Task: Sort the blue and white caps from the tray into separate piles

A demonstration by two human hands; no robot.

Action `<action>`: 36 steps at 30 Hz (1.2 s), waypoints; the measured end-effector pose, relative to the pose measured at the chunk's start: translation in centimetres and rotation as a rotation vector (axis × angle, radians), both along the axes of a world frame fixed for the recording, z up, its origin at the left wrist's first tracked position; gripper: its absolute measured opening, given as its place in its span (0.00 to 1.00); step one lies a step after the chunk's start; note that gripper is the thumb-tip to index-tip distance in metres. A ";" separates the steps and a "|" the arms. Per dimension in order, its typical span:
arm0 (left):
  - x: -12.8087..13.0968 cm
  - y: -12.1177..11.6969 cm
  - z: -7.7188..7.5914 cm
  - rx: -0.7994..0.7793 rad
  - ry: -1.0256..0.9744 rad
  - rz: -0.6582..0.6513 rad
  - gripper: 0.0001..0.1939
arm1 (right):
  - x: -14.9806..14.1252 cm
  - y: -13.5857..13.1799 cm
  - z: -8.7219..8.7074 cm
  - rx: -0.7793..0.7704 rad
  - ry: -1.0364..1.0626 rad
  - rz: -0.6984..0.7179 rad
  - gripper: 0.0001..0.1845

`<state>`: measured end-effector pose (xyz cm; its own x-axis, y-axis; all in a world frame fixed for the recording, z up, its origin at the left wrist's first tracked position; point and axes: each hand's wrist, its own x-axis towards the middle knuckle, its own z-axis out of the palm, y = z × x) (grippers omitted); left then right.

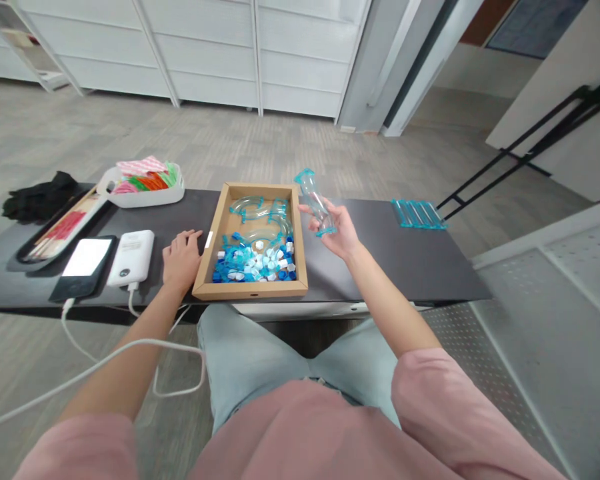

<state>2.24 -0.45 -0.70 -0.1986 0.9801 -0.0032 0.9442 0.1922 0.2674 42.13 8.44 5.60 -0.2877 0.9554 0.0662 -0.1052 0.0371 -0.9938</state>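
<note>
My right hand (341,229) holds a clear curved tube piece (314,200) with blue ends, raised beside the right wall of a cardboard box (303,267). My left hand (181,259) rests on the dark table by the box's left wall, fingers stretched out and holding nothing. Inside the box, more clear curved tubes (260,212) with blue ends lie toward the back. Blue, white and light-blue small plastic pieces (260,263) are heaped in its front part.
Toward the table's right end lies a row of clear straight tubes (419,215) with blue ends. On the left are a power bank (131,258), a phone (85,265) with cables, a white basket (150,197) of colourful strips, a long tray (60,230) and black cloth (40,197).
</note>
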 end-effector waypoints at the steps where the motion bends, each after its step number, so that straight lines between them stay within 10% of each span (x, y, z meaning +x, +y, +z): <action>1: 0.0 0.0 0.0 -0.005 0.004 -0.005 0.33 | 1.0 -0.2 -0.2 0.036 -0.026 -0.026 0.33; 16: -1.5 0.5 -0.5 -0.043 0.037 0.019 0.35 | 13.4 -3.0 -5.6 0.235 -0.661 -0.382 0.35; 26: -1.1 0.7 -0.2 -0.063 0.158 0.035 0.36 | 18.2 2.0 -8.3 0.095 -0.907 -0.565 0.13; 36: -2.2 0.7 -0.8 -0.083 0.166 0.038 0.43 | 20.5 7.3 -7.4 0.034 -1.211 -0.652 0.26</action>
<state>0.05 0.30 -1.47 -0.2399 0.9696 -0.0481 0.9657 0.2434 0.0904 62.60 15.77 -1.76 0.3139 0.9414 0.1234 0.8635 -0.2290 -0.4493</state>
